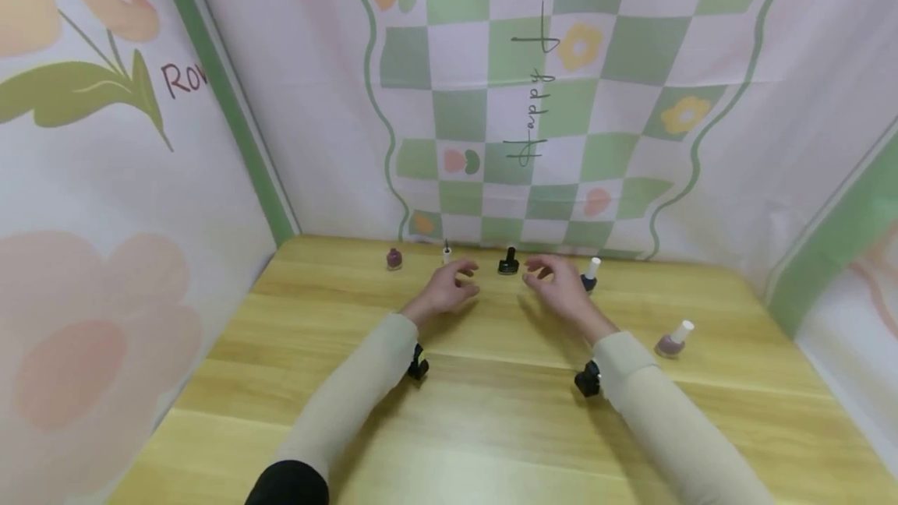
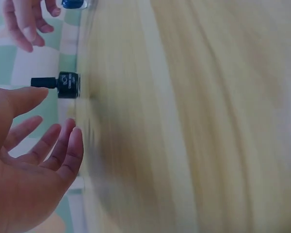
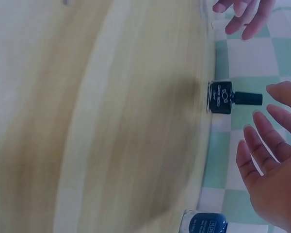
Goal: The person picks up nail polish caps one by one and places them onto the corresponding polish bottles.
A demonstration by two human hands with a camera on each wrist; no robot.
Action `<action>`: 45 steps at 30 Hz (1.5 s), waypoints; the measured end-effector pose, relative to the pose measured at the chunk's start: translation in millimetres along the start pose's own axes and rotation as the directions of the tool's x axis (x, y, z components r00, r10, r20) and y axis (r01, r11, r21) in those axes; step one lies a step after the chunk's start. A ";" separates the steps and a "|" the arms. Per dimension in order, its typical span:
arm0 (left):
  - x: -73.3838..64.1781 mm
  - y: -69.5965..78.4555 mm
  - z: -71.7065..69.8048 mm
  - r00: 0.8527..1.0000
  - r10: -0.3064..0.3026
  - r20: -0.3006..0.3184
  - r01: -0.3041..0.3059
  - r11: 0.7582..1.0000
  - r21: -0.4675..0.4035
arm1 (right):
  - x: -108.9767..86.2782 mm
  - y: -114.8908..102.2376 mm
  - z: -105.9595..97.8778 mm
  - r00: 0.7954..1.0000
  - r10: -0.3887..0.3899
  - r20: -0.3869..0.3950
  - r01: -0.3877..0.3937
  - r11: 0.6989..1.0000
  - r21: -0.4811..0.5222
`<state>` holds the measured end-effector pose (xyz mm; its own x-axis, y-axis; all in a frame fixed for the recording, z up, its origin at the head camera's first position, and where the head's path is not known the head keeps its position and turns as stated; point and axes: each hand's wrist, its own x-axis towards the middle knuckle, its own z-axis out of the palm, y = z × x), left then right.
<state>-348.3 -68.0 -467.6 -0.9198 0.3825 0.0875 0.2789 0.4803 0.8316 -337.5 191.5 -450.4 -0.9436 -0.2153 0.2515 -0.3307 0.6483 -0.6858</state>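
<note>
A black nail polish bottle (image 1: 508, 263) with a black cap stands upright near the table's back edge, between my two hands. To its left is my left hand (image 1: 447, 288), its fingers loosely bent and holding nothing. On the other side, my right hand (image 1: 557, 287) hovers with relaxed fingers, also without anything in its grasp. In both wrist views a gap shows between the hands and the black bottle (image 2: 68, 85). Just beyond the right hand stands a dark blue nail polish bottle (image 1: 589, 277) with a white cap, partly hidden by that hand.
A small white item (image 1: 447, 255) with a thin dark tip shows behind the left hand, its lower part hidden. Farther left stands a purple nail polish bottle (image 1: 394, 259). A mauve bottle (image 1: 671, 343) with a white cap stands at the right. A patterned curtain (image 1: 512, 139) hangs behind the wooden table (image 1: 491, 443).
</note>
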 end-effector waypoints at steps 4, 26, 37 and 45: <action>-11.4 -1.3 -11.0 1.000 0.011 0.004 -0.011 1.000 0.002 | -4.5 -4.2 1.9 1.000 -0.010 0.020 0.010 1.000 -0.003; -71.2 -32.1 -82.1 0.969 -0.068 -0.236 0.078 0.996 0.032 | 10.5 -68.6 41.0 0.988 -0.069 0.136 0.049 0.988 0.144; -63.2 -50.9 -100.3 0.902 -0.212 -0.376 0.196 0.977 -0.081 | 34.6 -76.7 68.1 0.979 0.085 0.183 -0.120 0.974 0.190; -52.0 -63.5 -98.9 0.877 -0.312 -0.365 0.281 0.950 -0.137 | 56.8 -68.2 97.5 0.970 0.153 0.190 -0.191 0.961 0.202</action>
<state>-345.5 -196.5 -470.7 -0.9946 -0.1022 0.0172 -0.0314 0.4556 0.8896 -370.0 63.8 -455.9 -0.9686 -0.2485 0.0095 -0.1407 0.5163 -0.8448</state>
